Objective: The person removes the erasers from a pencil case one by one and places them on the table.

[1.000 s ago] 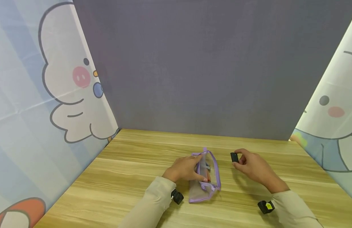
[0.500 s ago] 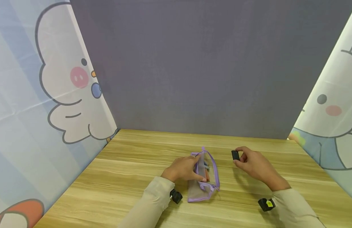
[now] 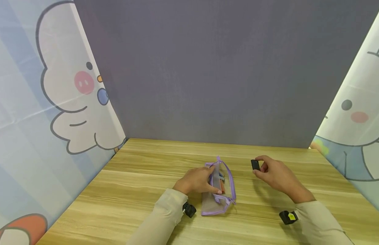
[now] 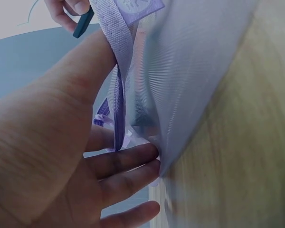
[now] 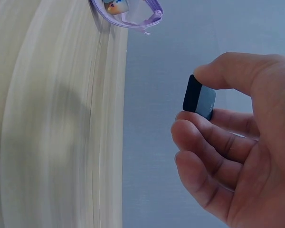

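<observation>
A mesh zip pouch point(image 3: 214, 207) with purple trim lies on the table, its zipped mouth gaping to the right. My left hand point(image 3: 196, 182) holds its near-left rim, thumb and fingers spread along the mouth; in the left wrist view, fingertips sit on both sides of the zipper edge point(image 4: 118, 109). Inside the pouch are an orange-red item point(image 3: 222, 186) and a blue-grey item point(image 3: 221, 177), both partly hidden. To the right of the pouch, my right hand point(image 3: 276, 175) pinches a small black rectangular block point(image 5: 199, 97) between thumb and fingers, raised above the table.
A wood-grain table point(image 3: 131, 183) spreads beneath both hands. A dark grey panel point(image 3: 207, 75) stands at its back edge. Cartoon-printed curtains point(image 3: 24, 136) flank it on both sides. A black wrist camera point(image 3: 189, 210) sits under each sleeve.
My right hand, with the black block, has shifted slightly away and to the right. The left hand keeps its hold on the pouch. The head view has moved a little.
</observation>
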